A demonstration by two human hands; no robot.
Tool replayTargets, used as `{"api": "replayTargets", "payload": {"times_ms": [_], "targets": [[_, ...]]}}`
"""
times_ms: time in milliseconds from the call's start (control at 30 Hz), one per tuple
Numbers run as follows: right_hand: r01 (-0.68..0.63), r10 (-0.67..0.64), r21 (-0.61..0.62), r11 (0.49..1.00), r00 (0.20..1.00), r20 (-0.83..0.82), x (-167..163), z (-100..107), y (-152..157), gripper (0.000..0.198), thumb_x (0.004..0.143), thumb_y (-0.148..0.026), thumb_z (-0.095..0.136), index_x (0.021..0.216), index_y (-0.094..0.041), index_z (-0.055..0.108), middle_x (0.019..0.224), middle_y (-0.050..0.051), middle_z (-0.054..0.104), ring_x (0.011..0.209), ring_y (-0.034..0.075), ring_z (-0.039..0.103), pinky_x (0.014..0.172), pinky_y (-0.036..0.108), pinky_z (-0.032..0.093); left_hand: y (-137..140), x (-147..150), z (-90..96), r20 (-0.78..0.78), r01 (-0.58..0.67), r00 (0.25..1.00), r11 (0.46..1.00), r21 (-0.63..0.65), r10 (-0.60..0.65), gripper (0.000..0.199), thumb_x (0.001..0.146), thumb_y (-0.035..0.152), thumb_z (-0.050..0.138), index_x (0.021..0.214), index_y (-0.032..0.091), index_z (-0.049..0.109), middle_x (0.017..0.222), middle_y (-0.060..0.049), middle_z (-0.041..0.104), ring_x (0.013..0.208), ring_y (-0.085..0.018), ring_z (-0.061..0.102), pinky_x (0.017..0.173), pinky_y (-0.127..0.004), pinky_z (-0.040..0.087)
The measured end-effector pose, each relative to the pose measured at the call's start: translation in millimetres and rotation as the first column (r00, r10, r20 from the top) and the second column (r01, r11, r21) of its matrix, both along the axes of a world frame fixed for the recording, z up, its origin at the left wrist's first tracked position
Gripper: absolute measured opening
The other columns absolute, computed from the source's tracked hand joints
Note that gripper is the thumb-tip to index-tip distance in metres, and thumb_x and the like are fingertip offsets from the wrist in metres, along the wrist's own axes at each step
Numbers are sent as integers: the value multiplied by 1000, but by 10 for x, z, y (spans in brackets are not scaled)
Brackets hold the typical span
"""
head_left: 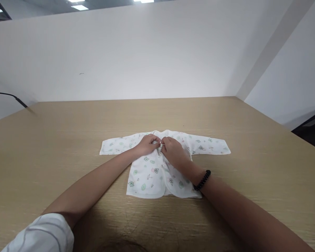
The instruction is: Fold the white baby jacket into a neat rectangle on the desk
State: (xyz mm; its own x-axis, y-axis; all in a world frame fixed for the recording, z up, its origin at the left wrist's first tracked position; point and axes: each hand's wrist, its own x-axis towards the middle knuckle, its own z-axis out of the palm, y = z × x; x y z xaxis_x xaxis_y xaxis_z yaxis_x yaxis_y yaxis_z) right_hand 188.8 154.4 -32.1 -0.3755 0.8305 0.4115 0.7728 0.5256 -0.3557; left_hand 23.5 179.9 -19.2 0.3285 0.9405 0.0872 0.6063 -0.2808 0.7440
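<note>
A small white baby jacket (149, 175) with green and pink animal prints lies flat, its sleeves stretched out to both sides. Its front edges meet near the top and part toward the rounded hem. My left hand (148, 144) is closed in a pinch on the front edge just under the neckline. Close beside it, my right hand (173, 149) pinches the opposite front edge, the fingertips of both hands almost touching. Whatever fastener may be between the fingers is too small to make out. A black coiled band (202, 180) circles my right wrist.
The jacket rests on a light wood table (68, 133). A white wall (136, 56) rises along the table's back edge, with another on the right. At the far left, a black cable (20, 102) reaches the table edge. Something dark (313, 127) stands beyond the right edge.
</note>
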Motion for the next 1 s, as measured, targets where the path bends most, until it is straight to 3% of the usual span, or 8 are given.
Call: {"api": "replayTargets", "payload": {"times_ms": [367,667,1000], "targets": [[-68,68,1,998,996,-55,66,33,0,19,87,-6,43,85,-20,56,92,9,63,77,20,57,68,30,43,-72,12,58,29,-50,998,998,-42,52,16,76,30,57,73,17,66,68,0,57,60,-14,48,52,-24,37],[-20,10,-45,999,978,-209,150,-24,69,13,83,-8,53,81,-20,57,82,3,66,74,17,59,69,28,44,-61,3,30,17,-66,998,996,-56,67,19,73,31,66,85,19,73,90,-4,64,64,-14,50,57,-25,40],[-18,7,-54,998,981,-195,155,-54,78,10,84,-11,58,80,-20,61,87,4,68,86,20,60,79,33,44,-76,-35,47,22,-28,999,994,-106,30,20,77,33,61,86,19,72,73,-1,58,60,-13,49,53,-24,37]]}}
